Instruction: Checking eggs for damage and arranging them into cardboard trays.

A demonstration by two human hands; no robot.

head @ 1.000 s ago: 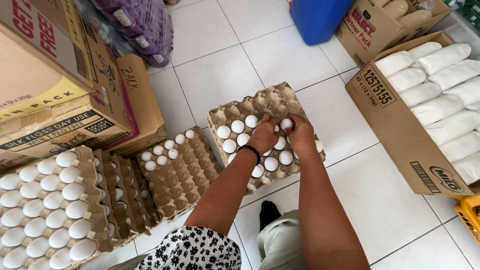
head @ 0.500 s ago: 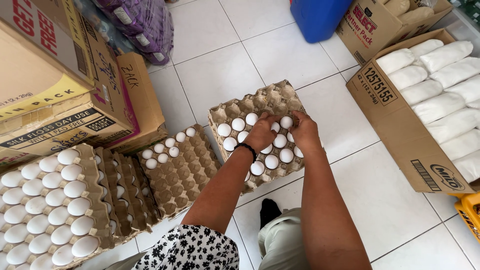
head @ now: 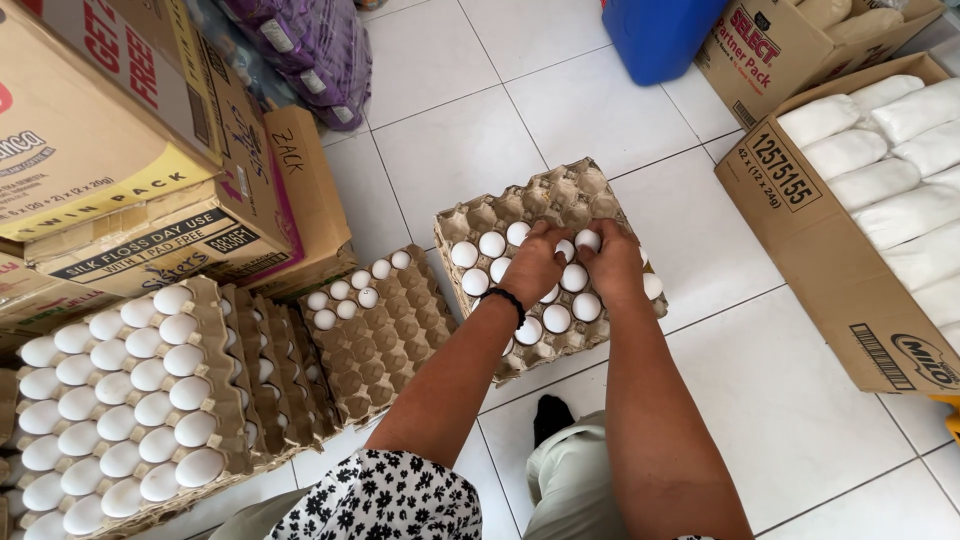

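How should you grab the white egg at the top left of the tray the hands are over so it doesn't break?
Probably best from straight above. The egg sits upright in a cup of the cardboard tray, so only its rounded top shows. Pinch that top gently with fingertips on opposite sides and lift straight up. Its cup walls and the neighbouring egg block a sideways grip.

Head camera, looking steeply down, near floor (head: 450, 150).

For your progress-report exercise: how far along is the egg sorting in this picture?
Done: about a dozen white eggs sit in the middle tray. In hand: left hand and right hand are on eggs there. Left: its far cups are empty; the second tray holds few.
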